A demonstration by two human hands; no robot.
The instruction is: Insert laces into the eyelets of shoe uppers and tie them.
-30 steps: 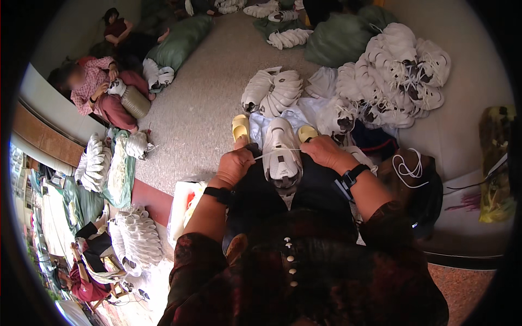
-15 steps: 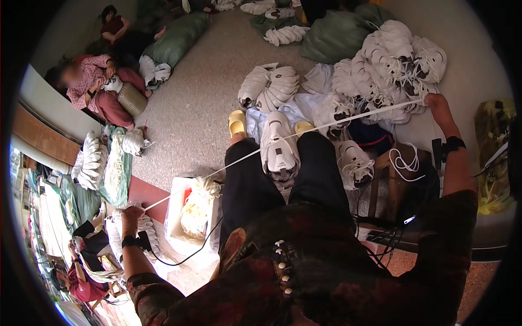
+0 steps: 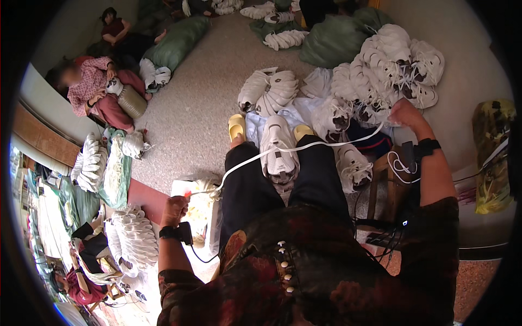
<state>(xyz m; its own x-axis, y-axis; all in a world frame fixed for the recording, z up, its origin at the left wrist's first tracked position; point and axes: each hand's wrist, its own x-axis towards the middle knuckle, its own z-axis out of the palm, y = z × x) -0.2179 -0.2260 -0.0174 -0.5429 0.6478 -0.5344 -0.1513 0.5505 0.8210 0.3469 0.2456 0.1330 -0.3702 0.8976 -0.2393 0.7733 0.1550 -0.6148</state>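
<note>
A white shoe upper (image 3: pixel 277 162) stands between my knees. A flat white shoelace (image 3: pixel 326 143) runs across its top, slack and curving on both sides. My left hand (image 3: pixel 175 211) is closed on the lace's left end, beside the open white box of laces. Toward the right, my right hand (image 3: pixel 408 115) grips the other end in front of the heap of shoe uppers (image 3: pixel 387 49). Its fingers are slightly blurred.
Close by my left leg stands the white box (image 3: pixel 213 228). A wooden stool (image 3: pixel 380 190) with cables is at my right. Stacked uppers (image 3: pixel 133 233) lie at the left. Farther off, a person (image 3: pixel 89 81) sits holding an upper near a green sack (image 3: pixel 176 43).
Both hands have come inward, the left one rightward and the right one leftward and slightly lower. The shoelace, stretched taut before, now hangs slack over the shoe upper.
</note>
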